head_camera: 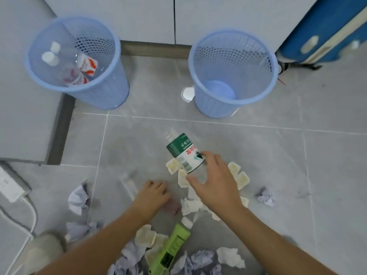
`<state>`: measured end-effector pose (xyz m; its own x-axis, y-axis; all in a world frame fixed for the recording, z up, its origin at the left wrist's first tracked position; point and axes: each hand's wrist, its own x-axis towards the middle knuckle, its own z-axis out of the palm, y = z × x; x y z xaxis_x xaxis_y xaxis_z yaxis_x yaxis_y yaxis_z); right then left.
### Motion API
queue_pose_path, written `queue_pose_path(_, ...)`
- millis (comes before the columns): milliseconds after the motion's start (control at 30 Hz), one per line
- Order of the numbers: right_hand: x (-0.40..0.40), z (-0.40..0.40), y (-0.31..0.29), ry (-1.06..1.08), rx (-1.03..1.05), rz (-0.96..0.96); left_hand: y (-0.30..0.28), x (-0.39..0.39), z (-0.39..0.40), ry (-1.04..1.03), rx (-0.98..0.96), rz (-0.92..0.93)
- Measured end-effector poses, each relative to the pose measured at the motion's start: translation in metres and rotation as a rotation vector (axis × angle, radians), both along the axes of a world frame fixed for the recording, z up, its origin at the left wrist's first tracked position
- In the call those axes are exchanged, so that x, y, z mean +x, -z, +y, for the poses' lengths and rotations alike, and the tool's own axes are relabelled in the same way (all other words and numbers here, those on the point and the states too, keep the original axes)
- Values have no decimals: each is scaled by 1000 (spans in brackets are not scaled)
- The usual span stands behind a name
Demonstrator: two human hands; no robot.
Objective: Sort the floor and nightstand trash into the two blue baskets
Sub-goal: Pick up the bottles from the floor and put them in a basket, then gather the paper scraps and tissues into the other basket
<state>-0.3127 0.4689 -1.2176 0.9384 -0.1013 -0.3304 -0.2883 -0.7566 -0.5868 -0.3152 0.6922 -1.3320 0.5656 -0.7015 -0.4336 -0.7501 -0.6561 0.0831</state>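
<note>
Two blue mesh baskets stand at the wall. The left basket (39,76) holds clear bottles and red-and-white cartons; the right basket (200,76) holds nothing that I can see. My right hand (214,181) is shut on a clear water bottle with a green-and-white label (183,151), tilted just above the floor. My left hand (154,192) curls over a clear bottle with a pinkish label (172,206) lying on the tiles. Around both hands lie cream wrappers (241,178), white tissues (190,205) and crumpled pale-purple paper (78,198).
A green box (171,248) lies among the paper near my arms. A white power strip (10,184) with its cable sits at the left by a grey raised platform (29,126). A blue case (325,36) leans at the upper right. A round white floor drain (187,93) shows between the baskets.
</note>
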Motion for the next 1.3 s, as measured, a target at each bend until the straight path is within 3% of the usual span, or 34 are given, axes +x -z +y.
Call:
queue_pose_path(100,20,13,-37,9,29,-5,-36,15,28,-205,-125,37)
queue_pose_path(233,74,49,-111,61,70,-66,-144,60,70,-623,-386,83)
queue_pose_path(367,151,108,-166,-8,118,-100,-241,142,126,-991,-640,-25)
queue_pose_path(467,209,147,-182,-70,86,-64,-268,207,148,-1160,-659,16)
queue_pose_path(533,245,172,-182,-88,65,-58,-266,245,159,-1184,-585,66)
queue_pose_path(633,288,195,-174,-133,-42,-106,-246,284,172,-1158,-473,-26)
queue_pose_path(767,324,205,-149,-233,-287,-76,-216,300,177,-1076,-349,-101)
queue_pose_path(867,332,209,-127,-283,-348,-59,-198,298,177,-985,-324,-86)
queue_pose_path(967,323,218,-116,-362,-389,-26,-199,292,177,-944,-250,-78)
queue_pose_path(1067,308,216,-118,-379,-388,-92,-209,287,175,-900,-231,-197)
queue_pose_path(1200,256,195,-131,-331,-319,-179,-232,253,169,-834,-342,-311)
queue_pose_path(1300,207,174,-141,-267,-271,-104,-250,209,158,-840,-397,-256)
